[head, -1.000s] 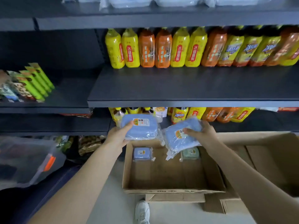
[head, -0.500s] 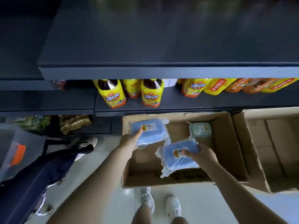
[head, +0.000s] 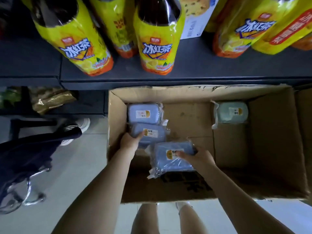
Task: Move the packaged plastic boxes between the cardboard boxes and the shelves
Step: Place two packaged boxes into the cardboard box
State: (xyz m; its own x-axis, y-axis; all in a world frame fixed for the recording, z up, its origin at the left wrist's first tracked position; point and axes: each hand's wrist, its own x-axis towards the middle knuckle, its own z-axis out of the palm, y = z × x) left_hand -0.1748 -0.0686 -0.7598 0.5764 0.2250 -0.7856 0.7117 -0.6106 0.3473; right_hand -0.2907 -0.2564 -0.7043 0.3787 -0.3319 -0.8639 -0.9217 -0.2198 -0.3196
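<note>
Looking straight down into an open cardboard box (head: pixel 116 115) on the floor, below a dark shelf (head: pixel 185 76) lined with yellow iced-tea bottles (head: pixel 74 43). Left hand (head: pixel 130 141) closed around the near end of a blue packaged box (head: pixel 152 134), thumb on top beside the label, setting it down at 10 o'clock in the carton, just beside and apparently touching another blue packaged box (head: pixel 143 113) lying against the far-left corner. Right hand (head: pixel 194 155) gripping a third blue packaged box (head: pixel 170 157) by its right end, fingers wrapped over the top near the label, tilted and held at the carton's centre toward 7 o'clock; whether resting on the bottom or just above cannot be told. A pale green packaged box (head: pixel 231 113) alone at 2 o'clock, well apart from the blue ones.

Likely handling: light, rigid plastic shells inside loose, crinkly film, so probably slippery at the wrap and prone to sliding within it. Best hold judged to be across the hard body, thumb on the lid and fingers under or around an end, never by the slack film tails sticking out at the corners, which could tear or slip. Stiff enough to stack or butt edge to edge; little breakage risk from a short drop, though a cracked lid remains possible.
</note>
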